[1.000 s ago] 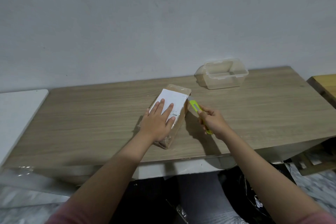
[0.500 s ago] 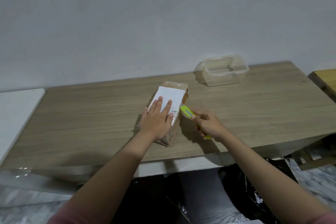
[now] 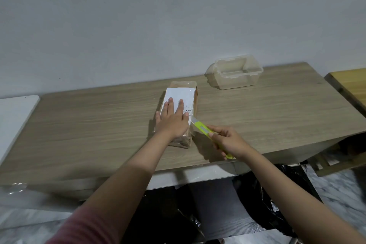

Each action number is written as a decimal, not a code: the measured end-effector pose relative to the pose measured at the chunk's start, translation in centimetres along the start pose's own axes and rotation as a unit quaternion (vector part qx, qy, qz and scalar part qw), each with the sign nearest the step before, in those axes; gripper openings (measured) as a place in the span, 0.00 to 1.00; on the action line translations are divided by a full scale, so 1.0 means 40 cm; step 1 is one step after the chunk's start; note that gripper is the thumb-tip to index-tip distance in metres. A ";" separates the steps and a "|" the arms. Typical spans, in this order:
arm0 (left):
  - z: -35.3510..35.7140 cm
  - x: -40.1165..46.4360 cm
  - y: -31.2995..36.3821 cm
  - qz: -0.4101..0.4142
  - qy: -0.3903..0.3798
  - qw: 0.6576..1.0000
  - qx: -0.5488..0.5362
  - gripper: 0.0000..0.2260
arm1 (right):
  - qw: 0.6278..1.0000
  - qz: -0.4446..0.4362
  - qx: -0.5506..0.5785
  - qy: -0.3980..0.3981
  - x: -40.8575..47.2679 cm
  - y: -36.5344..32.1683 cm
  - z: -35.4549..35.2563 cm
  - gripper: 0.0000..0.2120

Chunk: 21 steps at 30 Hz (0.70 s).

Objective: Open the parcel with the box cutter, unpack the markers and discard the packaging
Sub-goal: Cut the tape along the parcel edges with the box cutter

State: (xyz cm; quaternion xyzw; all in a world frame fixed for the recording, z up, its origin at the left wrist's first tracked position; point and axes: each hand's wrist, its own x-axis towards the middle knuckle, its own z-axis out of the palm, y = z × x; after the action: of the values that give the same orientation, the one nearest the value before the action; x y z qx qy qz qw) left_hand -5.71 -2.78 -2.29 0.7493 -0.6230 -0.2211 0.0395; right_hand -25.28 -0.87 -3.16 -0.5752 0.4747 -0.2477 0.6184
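Note:
A brown cardboard parcel point(image 3: 195, 96) with a white label on top lies in the middle of the wooden table point(image 3: 99, 125), wrapped in clear tape. My left hand point(image 3: 173, 120) presses flat on the parcel's top, fingers spread. My right hand point(image 3: 229, 141) grips a yellow-green box cutter point(image 3: 202, 128). The cutter's tip touches the parcel's right side near its front half. The markers are hidden inside the parcel.
A clear plastic container point(image 3: 235, 74) stands at the back of the table, to the right of the parcel. A white surface point(image 3: 13, 117) adjoins the table on the left, a yellow wooden board point(image 3: 350, 85) on the right. Black plastic bags point(image 3: 277, 190) lie on the floor below.
My right hand has drawn the box cutter along the parcel's right side, from its far end toward me. My left hand has stayed pressed on the parcel.

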 end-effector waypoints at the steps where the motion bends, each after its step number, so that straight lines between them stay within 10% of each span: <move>1: -0.011 0.000 -0.001 0.003 -0.019 1.000 -0.016 0.26 | 1.000 0.004 0.002 0.004 0.001 -0.003 -0.003 0.17; 21: -0.039 -0.015 -0.018 0.063 -0.059 0.995 -0.048 0.31 | 0.999 0.029 -0.010 0.026 -0.031 -0.009 0.023 0.17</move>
State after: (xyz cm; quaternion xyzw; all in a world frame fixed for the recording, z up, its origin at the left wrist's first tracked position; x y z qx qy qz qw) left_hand -4.53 -2.36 -0.97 0.6918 -0.6586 -0.2914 0.0521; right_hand -24.92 0.55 -2.52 -0.5611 0.5096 -0.2400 0.6065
